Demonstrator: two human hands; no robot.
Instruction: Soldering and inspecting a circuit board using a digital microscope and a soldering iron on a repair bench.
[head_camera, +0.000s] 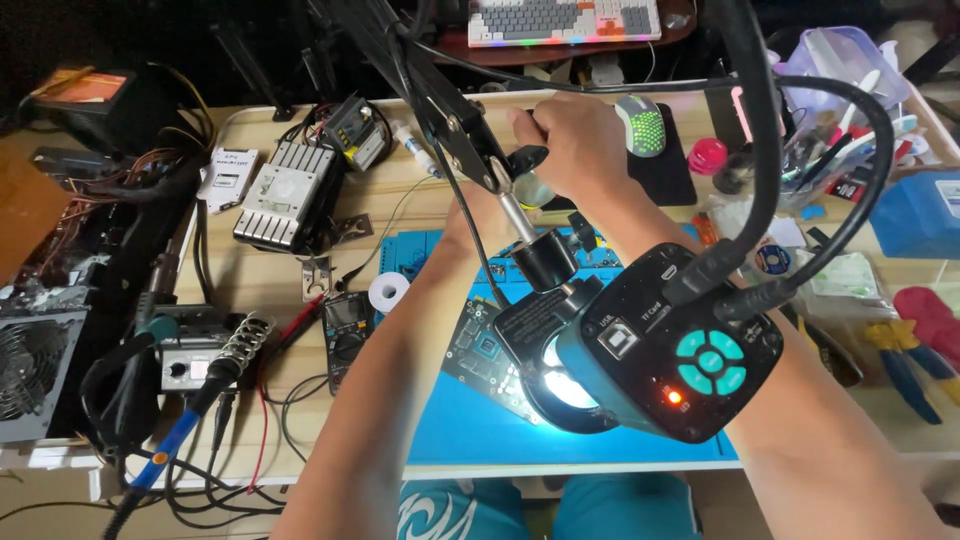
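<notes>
My right hand (578, 145) is closed around a black knob (527, 158) on the joint of a black boom arm (440, 100). My left forearm reaches up under that arm, and my left hand (462, 228) is mostly hidden behind it, so its grip cannot be made out. Below hangs a black microscope camera head (665, 350) with teal buttons and a red light. Its ring light (566, 392) shines on a dark circuit board (478, 348) lying on a blue work mat (470, 435).
A soldering iron with a blue handle (215, 375) sits in its coil stand at the left. Nearby are a multimeter (345, 335), a white tape roll (388, 292) and a finned silver box (285, 190). Behind lie a mouse (640, 125) and keyboard (565, 18). Pliers (905, 365) lie at the right.
</notes>
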